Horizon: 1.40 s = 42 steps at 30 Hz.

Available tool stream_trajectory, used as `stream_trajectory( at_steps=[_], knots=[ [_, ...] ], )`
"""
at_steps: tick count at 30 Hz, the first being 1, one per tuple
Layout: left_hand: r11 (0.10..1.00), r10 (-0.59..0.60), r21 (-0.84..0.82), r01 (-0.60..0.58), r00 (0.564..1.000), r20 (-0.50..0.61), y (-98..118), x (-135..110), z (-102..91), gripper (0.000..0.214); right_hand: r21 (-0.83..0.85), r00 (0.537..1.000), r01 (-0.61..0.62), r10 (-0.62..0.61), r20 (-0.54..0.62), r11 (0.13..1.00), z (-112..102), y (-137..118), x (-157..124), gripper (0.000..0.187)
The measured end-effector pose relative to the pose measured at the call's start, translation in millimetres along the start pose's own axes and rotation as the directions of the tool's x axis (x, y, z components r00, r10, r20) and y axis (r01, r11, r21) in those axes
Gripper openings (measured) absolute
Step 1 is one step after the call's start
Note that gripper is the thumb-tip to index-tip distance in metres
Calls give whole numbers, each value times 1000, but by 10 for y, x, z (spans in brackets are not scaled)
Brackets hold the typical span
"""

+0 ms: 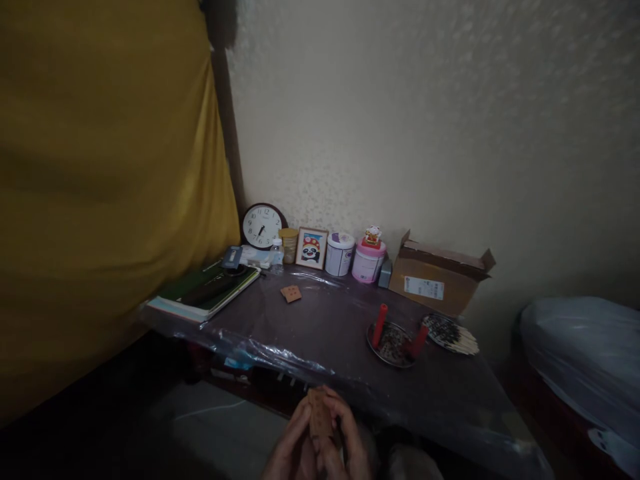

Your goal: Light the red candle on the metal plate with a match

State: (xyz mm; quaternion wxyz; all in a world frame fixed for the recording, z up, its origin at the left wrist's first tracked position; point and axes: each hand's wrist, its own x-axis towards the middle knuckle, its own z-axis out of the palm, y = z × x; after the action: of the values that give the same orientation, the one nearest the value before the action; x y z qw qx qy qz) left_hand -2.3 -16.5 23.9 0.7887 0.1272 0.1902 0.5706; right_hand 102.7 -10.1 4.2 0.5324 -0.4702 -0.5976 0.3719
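Both my hands are at the bottom centre, held together in front of the table's near edge. My left hand [291, 448] and my right hand [349, 443] are closed around a small brown rectangular piece with dots [320, 417], held upright between the fingers. A similar small brown dotted piece [291, 293] lies flat on the dark table [330, 333], which is covered with clear plastic sheet.
Along the wall stand a round clock [262, 225], a framed panda picture [311, 249], a white tin [339, 254], a pink tin [369, 261] and an open cardboard box [440, 277]. Books [205, 293] lie left. A dish with two red candles [395, 340] sits right. A yellow curtain [100, 187] hangs left.
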Motion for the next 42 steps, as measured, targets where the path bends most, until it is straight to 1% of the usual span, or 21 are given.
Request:
stream_trajectory(
  at_steps=[3, 6, 9, 11, 13, 15, 17, 19, 20, 21, 23, 25, 30, 37, 40, 42],
  knots=[
    [999, -28, -16, 28, 1000, -6, 5, 6, -15, 22, 13, 998, -65, 65, -10, 998, 13, -55, -6, 36],
    [1000, -19, -17, 18, 999, -38, 5, 6, -3, 23, 43, 993, -119, 120, -24, 992, 26, -132, -10, 38],
    [1000, -16, -15, 15, 998, -65, -6, -10, 31, 24, 58, 989, -145, 147, -32, 988, 27, -199, -12, 38],
    [1000, -16, -23, 14, 998, -62, -19, -27, 58, 24, 47, 987, -159, 160, -22, 986, 8, -227, -8, 38],
    [998, -12, -55, 9, 999, -45, -29, -42, 76, 24, 44, 987, -161, 160, 27, 986, -35, -243, 3, 39],
    [996, -9, -85, 6, 1000, -26, -25, -49, 76, 25, 67, 983, -149, 140, 120, 987, -103, -252, 26, 42],
    [995, -4, -95, 1, 1000, -24, -6, -52, 55, 25, 139, 966, -152, 117, 229, 979, -189, -254, 63, 51],
    [995, 2, -97, -6, 999, -47, 26, -55, 22, 25, 223, 949, -182, 112, 295, 958, -279, -243, 116, 55],
    [995, -5, -99, -1, 998, -60, 42, -59, 5, 24, 251, 947, -195, 116, 298, 948, -320, -231, 148, 52],
    [996, -22, -93, 15, 997, -68, 57, -64, -10, 25, 258, 952, -203, 128, 279, 945, -356, -217, 182, 45],
    [996, -63, -73, 58, 995, -75, 77, -77, -26, 28, 217, 964, -203, 157, 214, 955, -410, -187, 247, 29],
    [994, -104, -51, 100, 992, -65, 80, -89, -26, 29, 158, 969, -198, 169, 179, 967, -438, -169, 297, 23],
    [985, -171, -23, 171, 985, -16, 37, -113, -16, 30, 85, 975, -170, 155, 158, 982, -438, -177, 333, 23],
    [977, -213, -9, 213, 977, 2, -13, -150, -53, 31, 62, 968, -203, 191, 160, 977, -443, -161, 329, 30],
    [975, -223, -5, 223, 975, 2, -16, -163, -60, 33, 2, 974, -176, 174, 144, 984, -460, -156, 340, 26],
    [974, -228, 5, 228, 974, -16, -16, -166, -68, 34, -50, 976, -140, 147, 158, 989, -474, -154, 348, 23]
  ],
)
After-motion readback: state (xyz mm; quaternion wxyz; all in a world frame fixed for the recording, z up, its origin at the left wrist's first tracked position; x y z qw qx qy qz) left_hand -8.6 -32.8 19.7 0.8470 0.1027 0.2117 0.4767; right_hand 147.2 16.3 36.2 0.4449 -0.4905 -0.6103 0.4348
